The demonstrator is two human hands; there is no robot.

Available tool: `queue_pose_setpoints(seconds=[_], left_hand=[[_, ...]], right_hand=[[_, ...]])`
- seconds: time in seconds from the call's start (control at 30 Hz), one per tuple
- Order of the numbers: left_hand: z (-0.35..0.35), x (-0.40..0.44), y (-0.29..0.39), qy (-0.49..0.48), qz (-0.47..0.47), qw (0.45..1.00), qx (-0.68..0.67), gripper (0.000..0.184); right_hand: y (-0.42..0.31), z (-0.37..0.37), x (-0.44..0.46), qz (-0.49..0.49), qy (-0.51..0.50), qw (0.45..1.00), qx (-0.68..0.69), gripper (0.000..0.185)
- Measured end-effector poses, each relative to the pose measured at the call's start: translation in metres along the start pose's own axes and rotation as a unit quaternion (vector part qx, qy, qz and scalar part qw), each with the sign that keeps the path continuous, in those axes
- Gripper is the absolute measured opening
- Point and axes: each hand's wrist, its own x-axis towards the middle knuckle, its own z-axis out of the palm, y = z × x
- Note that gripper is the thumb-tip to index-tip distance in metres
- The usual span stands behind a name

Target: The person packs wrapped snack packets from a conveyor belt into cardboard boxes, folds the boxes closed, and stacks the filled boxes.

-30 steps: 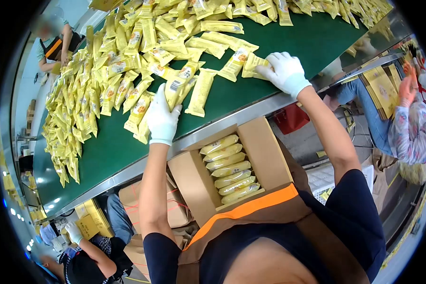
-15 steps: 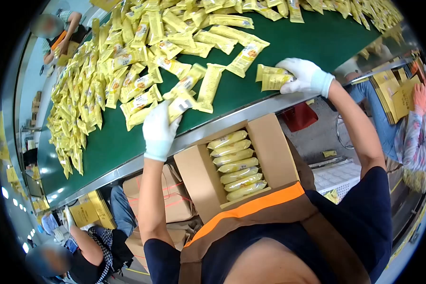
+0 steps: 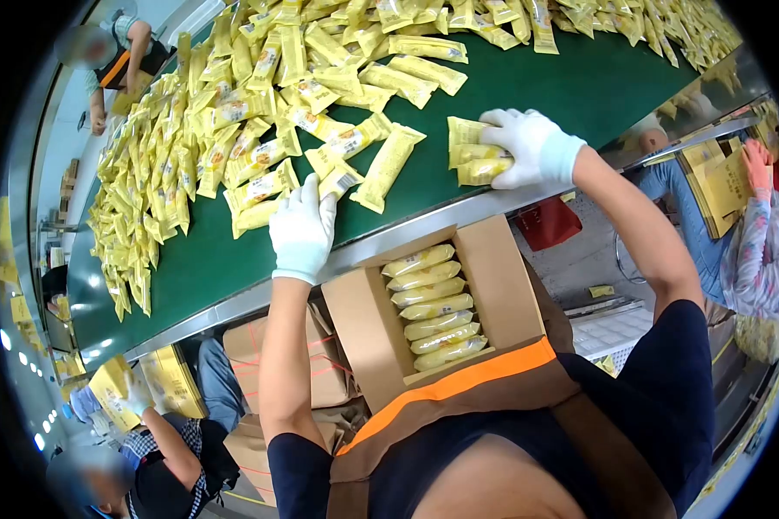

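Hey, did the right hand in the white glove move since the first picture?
Yes: the right hand is now closer to the green table's metal edge, toward the wearer.

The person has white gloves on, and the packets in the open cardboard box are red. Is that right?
Not quite: the packets in the open cardboard box are yellow, not red, as the head view shows. The gloves are white, as you said.

- Yellow packets (image 3: 469, 153): three I can count, crimped ends, bunched side by side on green belt (image 3: 528, 80); right hand (image 3: 532, 150) gripping them.
- Barcoded packet (image 3: 342, 179): yellow, slanted, at fingertips of left hand (image 3: 302, 228).
- Brown carton (image 3: 359, 324): open, flaps splayed, below belt edge.
- Packed packets (image 3: 437, 307): seven visible inside carton, crosswise, one row.
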Motion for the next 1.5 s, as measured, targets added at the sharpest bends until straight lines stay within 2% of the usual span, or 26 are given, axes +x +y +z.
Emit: queue_pose_setpoints(seconds=[0.07,0.13,0.2,0.27,0.33,0.37,0.4,0.47,0.5,0.53,0.6,0.67,0.7,0.73,0.8,0.87,0.93,1.03,1.13,1.17,1.2,1.27,1.3,1.43,1.5], left_hand=[[-0.004,-0.004,-0.001,-0.006,0.008,1.0,-0.01,0.058],[-0.012,-0.008,0.002,-0.032,0.019,0.999,-0.034,0.057],[-0.013,-0.005,-0.002,-0.088,-0.011,0.993,-0.082,0.06],[-0.012,-0.003,-0.007,-0.109,-0.003,0.986,-0.125,0.062],[-0.008,-0.011,-0.002,-0.037,0.016,0.992,-0.117,0.063],[-0.012,-0.015,0.003,-0.058,0.0,0.991,-0.12,0.063],[-0.014,-0.019,0.007,-0.079,-0.017,0.991,-0.106,0.066],[-0.018,-0.029,0.01,-0.046,-0.02,0.992,-0.118,0.071],[-0.019,-0.034,0.002,-0.037,-0.012,0.993,-0.114,0.074],[-0.028,-0.037,-0.009,-0.067,-0.023,0.993,-0.097,0.072],[-0.052,-0.035,-0.041,-0.07,-0.011,0.995,-0.068,0.072],[-0.065,-0.022,-0.081,-0.081,0.005,0.997,-0.01,0.072],[-0.066,-0.01,-0.096,-0.162,-0.019,0.987,-0.012,0.075],[-0.066,0.002,-0.108,-0.251,-0.035,0.967,-0.029,0.078],[-0.056,0.001,-0.114,-0.212,-0.049,0.975,-0.051,0.082],[-0.054,-0.002,-0.112,-0.217,-0.048,0.975,-0.011,0.083],[-0.051,-0.013,-0.103,-0.194,-0.045,0.98,0.007,0.083],[-0.037,-0.037,-0.094,-0.094,-0.043,0.995,0.011,0.082],[-0.026,-0.047,-0.089,-0.01,-0.068,0.997,-0.018,0.083],[-0.015,-0.05,-0.095,0.032,-0.07,0.996,-0.052,0.089],[-0.019,-0.048,-0.096,-0.012,-0.09,0.995,-0.037,0.092],[-0.028,-0.04,-0.088,-0.097,-0.134,0.986,-0.013,0.098],[-0.035,-0.033,-0.085,-0.147,-0.149,0.978,0.002,0.1],[-0.04,-0.031,-0.08,-0.161,-0.063,0.985,0.01,0.096],[-0.044,-0.017,-0.089,-0.097,-0.01,0.994,0.041,0.097]], right_hand=[[-0.013,-0.016,-0.008,0.034,0.003,0.998,-0.057,0.054],[-0.003,-0.007,-0.018,-0.014,0.186,0.98,-0.065,0.054],[0.015,0.016,-0.024,0.056,0.115,0.992,0.01,0.07],[0.011,-0.011,-0.015,0.2,-0.021,0.974,0.107,0.086],[0.02,0.001,-0.007,0.194,-0.03,0.98,-0.002,0.093],[0.023,0.001,-0.002,0.19,-0.033,0.981,-0.004,0.088],[0.015,-0.004,0.006,0.132,-0.049,0.989,0.034,0.086],[-0.012,-0.025,0.026,0.022,-0.083,0.99,0.11,0.081],[-0.035,-0.039,0.037,-0.057,-0.072,0.992,0.092,0.076],[-0.049,-0.046,0.052,-0.128,-0.079,0.983,0.105,0.074],[-0.075,-0.049,0.079,-0.18,-0.118,0.968,0.132,0.078],[-0.092,-0.043,0.107,-0.195,-0.206,0.954,0.096,0.082],[-0.086,-0.024,0.121,-0.224,-0.22,0.947,0.073,0.085],[-0.088,-0.028,0.124,-0.211,-0.228,0.95,0.041,0.084],[-0.089,-0.033,0.123,-0.177,-0.252,0.951,-0.021,0.082],[-0.075,-0.03,0.111,-0.158,-0.234,0.959,-0.014,0.082],[-0.065,-0.024,0.09,-0.182,-0.184,0.966,0.016,0.079],[-0.056,0.01,0.069,-0.283,0.015,0.958,-0.035,0.081],[-0.062,-0.003,0.065,-0.21,-0.096,0.973,-0.017,0.078],[-0.061,-0.015,0.063,-0.174,-0.108,0.978,-0.032,0.076],[-0.061,-0.034,0.06,-0.121,-0.122,0.984,-0.041,0.075],[-0.029,-0.027,0.048,-0.082,-0.003,0.996,-0.047,0.075],[-0.019,-0.016,0.039,-0.054,-0.005,0.998,-0.039,0.076],[-0.014,-0.003,0.03,-0.012,-0.016,1.0,-0.022,0.077],[-0.013,0.0,0.029,-0.007,-0.011,1.0,-0.027,0.077]])
